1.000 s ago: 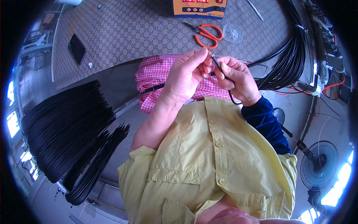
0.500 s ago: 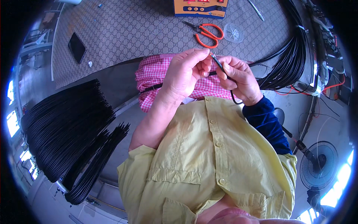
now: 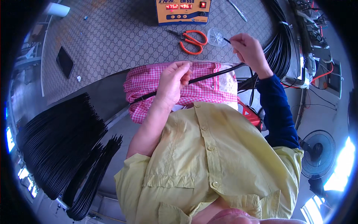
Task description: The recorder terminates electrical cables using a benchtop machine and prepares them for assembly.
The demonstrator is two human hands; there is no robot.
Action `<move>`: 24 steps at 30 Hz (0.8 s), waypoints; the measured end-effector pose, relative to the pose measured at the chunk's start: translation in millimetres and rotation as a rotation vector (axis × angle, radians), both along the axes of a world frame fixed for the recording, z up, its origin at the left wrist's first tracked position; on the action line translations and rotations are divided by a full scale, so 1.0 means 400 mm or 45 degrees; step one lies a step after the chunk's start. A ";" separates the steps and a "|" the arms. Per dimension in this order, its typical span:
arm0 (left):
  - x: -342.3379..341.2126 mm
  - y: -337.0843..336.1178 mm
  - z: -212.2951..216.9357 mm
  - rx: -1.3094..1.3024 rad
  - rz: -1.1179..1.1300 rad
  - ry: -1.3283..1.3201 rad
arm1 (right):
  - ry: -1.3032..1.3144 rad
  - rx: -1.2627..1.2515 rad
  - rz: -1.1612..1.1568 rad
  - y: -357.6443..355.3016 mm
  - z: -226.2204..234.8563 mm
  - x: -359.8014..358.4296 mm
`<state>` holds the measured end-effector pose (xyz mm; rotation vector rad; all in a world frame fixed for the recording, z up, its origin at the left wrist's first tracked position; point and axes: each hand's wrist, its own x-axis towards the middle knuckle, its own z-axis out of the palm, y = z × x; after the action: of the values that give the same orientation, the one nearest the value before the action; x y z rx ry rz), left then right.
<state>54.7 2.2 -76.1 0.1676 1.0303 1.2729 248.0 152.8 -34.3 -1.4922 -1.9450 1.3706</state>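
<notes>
My right hand (image 3: 249, 54) is pinched on a black cable (image 3: 226, 40), whose end points left at the rim of a clear plastic dish (image 3: 217, 37). Above the lap, my left hand (image 3: 173, 81) has its thumb pressed to its curled fingers; whatever may be between them is hidden. A dark strap or cable bundle (image 3: 209, 77) runs across the lap behind the left wrist. Pliers-like cutters with orange-red handles (image 3: 194, 42) lie on the table, just left of the dish.
An orange-and-blue counter box (image 3: 182, 16) with lit red displays stands at the far edge. Black cables (image 3: 278, 52) are bunched at right; cut cables (image 3: 59, 138) hang at left. A phone-like dark slab (image 3: 65, 61) lies on the patterned table (image 3: 119, 41). A fan (image 3: 319, 153) stands at right.
My right hand has moved away from the left, right and farther out, bringing the cable end beside the dish. My left hand has moved slightly down and left. The whole view has shifted.
</notes>
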 end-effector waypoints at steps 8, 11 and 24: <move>0.000 -0.020 -0.038 -0.048 -0.021 0.032 | -0.491 0.719 0.269 0.054 -0.050 -0.021; -0.001 -0.022 -0.039 -0.042 -0.031 0.028 | -0.544 0.739 0.311 0.063 -0.059 -0.030; -0.019 -0.038 -0.043 -0.056 -0.027 -0.088 | -0.128 -0.118 0.113 0.072 -0.008 0.011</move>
<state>47.2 -13.2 -93.1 0.1004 0.9940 1.2278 252.5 181.5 -37.5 -1.5615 -2.0578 1.4674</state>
